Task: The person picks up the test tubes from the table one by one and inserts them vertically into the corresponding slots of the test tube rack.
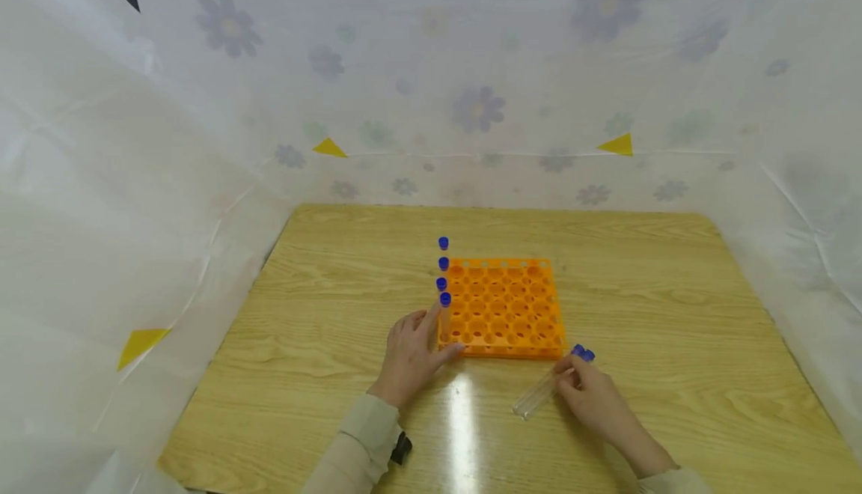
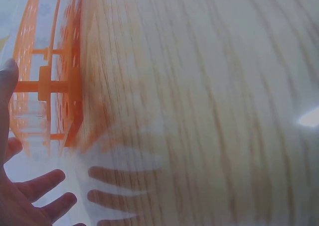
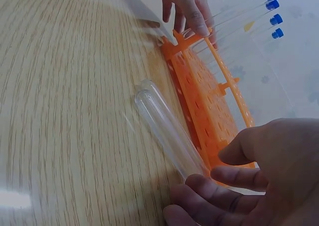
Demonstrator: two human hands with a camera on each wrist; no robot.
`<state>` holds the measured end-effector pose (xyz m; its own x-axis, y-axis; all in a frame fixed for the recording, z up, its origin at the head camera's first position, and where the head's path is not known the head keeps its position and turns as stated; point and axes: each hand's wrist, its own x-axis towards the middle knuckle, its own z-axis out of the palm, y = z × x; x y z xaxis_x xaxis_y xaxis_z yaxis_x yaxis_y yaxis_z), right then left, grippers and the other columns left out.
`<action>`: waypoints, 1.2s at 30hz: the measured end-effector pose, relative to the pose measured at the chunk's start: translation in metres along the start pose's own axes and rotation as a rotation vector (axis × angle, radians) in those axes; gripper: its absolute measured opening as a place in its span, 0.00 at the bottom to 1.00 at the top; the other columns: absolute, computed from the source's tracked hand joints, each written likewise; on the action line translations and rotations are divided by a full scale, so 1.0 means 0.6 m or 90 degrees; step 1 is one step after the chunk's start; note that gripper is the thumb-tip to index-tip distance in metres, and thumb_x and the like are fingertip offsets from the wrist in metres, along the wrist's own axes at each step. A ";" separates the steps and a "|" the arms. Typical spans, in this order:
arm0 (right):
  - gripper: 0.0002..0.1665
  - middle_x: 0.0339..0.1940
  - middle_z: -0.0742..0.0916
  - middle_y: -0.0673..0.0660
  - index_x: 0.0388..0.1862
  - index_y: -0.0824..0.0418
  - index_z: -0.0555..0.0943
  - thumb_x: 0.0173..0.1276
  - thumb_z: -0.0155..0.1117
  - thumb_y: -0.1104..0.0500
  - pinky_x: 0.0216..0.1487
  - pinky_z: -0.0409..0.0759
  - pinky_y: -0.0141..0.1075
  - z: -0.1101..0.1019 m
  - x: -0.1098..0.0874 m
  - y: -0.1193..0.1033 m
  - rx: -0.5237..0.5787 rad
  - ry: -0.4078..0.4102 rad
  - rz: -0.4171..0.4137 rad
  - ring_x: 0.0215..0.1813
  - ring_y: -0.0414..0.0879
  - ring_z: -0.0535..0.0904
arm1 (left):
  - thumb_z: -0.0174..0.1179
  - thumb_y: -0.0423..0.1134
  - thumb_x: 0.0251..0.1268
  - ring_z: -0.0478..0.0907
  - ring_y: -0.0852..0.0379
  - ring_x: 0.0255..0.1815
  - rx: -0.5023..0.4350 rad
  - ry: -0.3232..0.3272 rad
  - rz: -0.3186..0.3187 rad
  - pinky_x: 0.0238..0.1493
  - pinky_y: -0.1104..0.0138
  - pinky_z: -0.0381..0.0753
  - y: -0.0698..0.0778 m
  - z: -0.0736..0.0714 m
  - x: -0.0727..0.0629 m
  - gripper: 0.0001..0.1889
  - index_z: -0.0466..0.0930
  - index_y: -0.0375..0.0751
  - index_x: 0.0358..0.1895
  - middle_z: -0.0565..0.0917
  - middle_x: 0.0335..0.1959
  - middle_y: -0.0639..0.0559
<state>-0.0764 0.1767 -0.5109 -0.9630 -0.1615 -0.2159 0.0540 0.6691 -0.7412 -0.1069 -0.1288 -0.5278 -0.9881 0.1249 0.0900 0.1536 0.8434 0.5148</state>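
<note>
An orange test tube rack (image 1: pixel 501 352) with rows of round holes stands on the table. Several clear test tubes with blue caps (image 1: pixel 444 263) stand upright along its left column. My left hand (image 1: pixel 407 359) is at the rack's front left corner, thumb on the front edge and index finger along the left side. Its other fingers (image 2: pixel 42 183) are spread and straight in the left wrist view. With my right hand (image 1: pixel 592 395) I hold two blue-capped test tubes (image 3: pixel 167 129) near their caps, right of the rack's front. They slant, with rounded ends down toward the left.
The wood-grain table (image 1: pixel 673 292) extends around the rack, with a bright glare in front. White flowered sheeting (image 1: pixel 478 52) encloses the back and sides, marked with yellow triangles (image 1: pixel 616 145). A black strap piece (image 1: pixel 401 449) sits at my left cuff.
</note>
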 end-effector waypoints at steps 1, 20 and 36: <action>0.10 0.29 0.81 0.52 0.49 0.64 0.78 0.71 0.58 0.63 0.24 0.70 0.31 0.000 0.000 0.001 -0.003 0.000 0.001 0.26 0.42 0.71 | 0.56 0.71 0.62 0.66 0.39 0.70 -0.001 -0.002 -0.001 0.74 0.44 0.58 0.000 0.000 0.000 0.45 0.55 0.58 0.79 0.72 0.68 0.40; 0.10 0.26 0.82 0.52 0.48 0.64 0.80 0.72 0.59 0.61 0.23 0.71 0.32 -0.003 0.004 0.015 -0.024 -0.029 0.031 0.25 0.43 0.74 | 0.55 0.71 0.62 0.67 0.39 0.69 0.007 -0.004 -0.006 0.74 0.45 0.59 0.002 0.000 0.000 0.45 0.53 0.59 0.79 0.72 0.68 0.40; 0.10 0.24 0.81 0.51 0.43 0.58 0.77 0.74 0.62 0.52 0.23 0.70 0.29 -0.007 -0.003 0.029 0.001 0.123 -0.023 0.23 0.36 0.70 | 0.55 0.71 0.61 0.66 0.39 0.70 -0.005 -0.006 -0.010 0.74 0.45 0.59 0.000 0.001 0.001 0.45 0.54 0.59 0.79 0.71 0.68 0.40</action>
<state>-0.0749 0.1914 -0.5207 -0.9971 -0.0439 -0.0630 0.0179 0.6646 -0.7470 -0.1077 -0.1285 -0.5280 -0.9904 0.1171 0.0738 0.1384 0.8409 0.5231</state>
